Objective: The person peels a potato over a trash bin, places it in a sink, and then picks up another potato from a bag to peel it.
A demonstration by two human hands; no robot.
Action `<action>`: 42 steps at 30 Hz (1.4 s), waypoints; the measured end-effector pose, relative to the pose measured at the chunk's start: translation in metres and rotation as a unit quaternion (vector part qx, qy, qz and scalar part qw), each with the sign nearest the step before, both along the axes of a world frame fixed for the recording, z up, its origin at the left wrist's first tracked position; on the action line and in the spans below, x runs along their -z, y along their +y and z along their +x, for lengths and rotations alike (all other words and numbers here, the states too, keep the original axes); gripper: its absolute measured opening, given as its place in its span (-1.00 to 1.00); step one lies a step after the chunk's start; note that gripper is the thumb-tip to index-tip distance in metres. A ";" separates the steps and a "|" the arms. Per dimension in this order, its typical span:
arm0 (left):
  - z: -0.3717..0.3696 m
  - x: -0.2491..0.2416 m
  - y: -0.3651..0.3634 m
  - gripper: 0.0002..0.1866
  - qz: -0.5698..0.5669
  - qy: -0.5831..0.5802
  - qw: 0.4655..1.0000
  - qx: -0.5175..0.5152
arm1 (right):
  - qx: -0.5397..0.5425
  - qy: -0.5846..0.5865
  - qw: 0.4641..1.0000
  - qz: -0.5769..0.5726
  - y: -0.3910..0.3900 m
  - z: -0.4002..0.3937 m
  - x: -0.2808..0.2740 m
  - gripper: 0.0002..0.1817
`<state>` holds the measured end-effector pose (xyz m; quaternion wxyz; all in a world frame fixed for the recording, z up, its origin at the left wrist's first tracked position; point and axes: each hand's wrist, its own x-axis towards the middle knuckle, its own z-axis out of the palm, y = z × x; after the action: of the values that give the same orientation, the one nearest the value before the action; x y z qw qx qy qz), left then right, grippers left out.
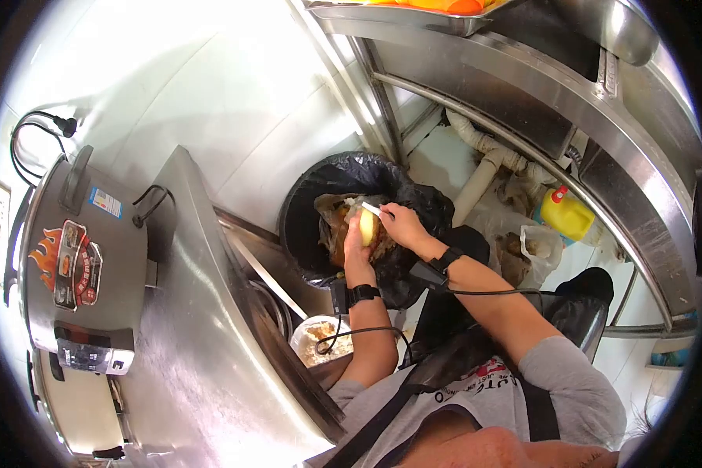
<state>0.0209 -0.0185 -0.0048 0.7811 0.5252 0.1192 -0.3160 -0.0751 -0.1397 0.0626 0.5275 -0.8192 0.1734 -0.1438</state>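
Note:
Over a bin lined with a black bag (300, 199), my left hand (356, 248) is closed round a pale yellow, peeled-looking piece of food (366, 228). My right hand (402, 225) grips a small tool with a white end (372, 209), which touches or lies just above the top of the food. The tool's blade is too small to make out. Brownish scraps (334, 226) lie in the bin below both hands. Each wrist wears a black strap with a small box and a cable.
A grey cooker (93, 257) stands on the steel counter (203, 351) at the left. Beside my left forearm is a white tub (300, 337) of pale bits. A yellow bottle (569, 216), pipes (480, 168) and a plastic bag (540, 249) are under the steel sink unit at right.

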 end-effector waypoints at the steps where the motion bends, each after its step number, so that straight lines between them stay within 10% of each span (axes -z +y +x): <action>1: -0.003 -0.005 0.002 -0.55 0.001 0.001 1.000 -0.001 | -0.001 0.001 1.000 0.001 0.001 -0.003 -0.001 -0.68; 6: 0.014 0.018 0.005 -0.49 -0.108 0.033 0.986 -0.123 | -0.202 0.050 0.975 -0.082 0.017 -0.029 0.021 -0.74; 15: 0.002 0.013 0.002 -0.33 -0.084 0.084 0.990 -0.077 | -0.017 -0.027 0.998 -0.045 0.007 -0.014 0.009 -0.72; 20: 0.013 0.039 0.007 -0.39 -0.277 0.048 0.951 -0.126 | -0.175 0.072 0.961 -0.203 0.024 -0.016 0.031 -0.71; 26: 0.006 0.012 0.006 -0.39 -0.213 0.058 0.965 -0.144 | -0.177 -0.044 0.973 -0.140 0.017 -0.024 0.016 -0.75; 32: 0.000 -0.012 0.010 -0.46 -0.178 0.076 0.976 -0.101 | 0.048 -0.025 0.997 0.063 0.001 -0.004 0.006 -0.67; 42: -0.014 -0.021 -0.002 -0.47 0.011 0.025 1.000 -0.014 | 0.013 -0.046 0.997 -0.053 0.006 0.000 0.015 -0.69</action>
<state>0.0072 -0.0207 0.0162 0.7765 0.5236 0.1496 -0.3171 -0.0752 -0.1334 0.0473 0.4890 -0.8360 0.1520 -0.1970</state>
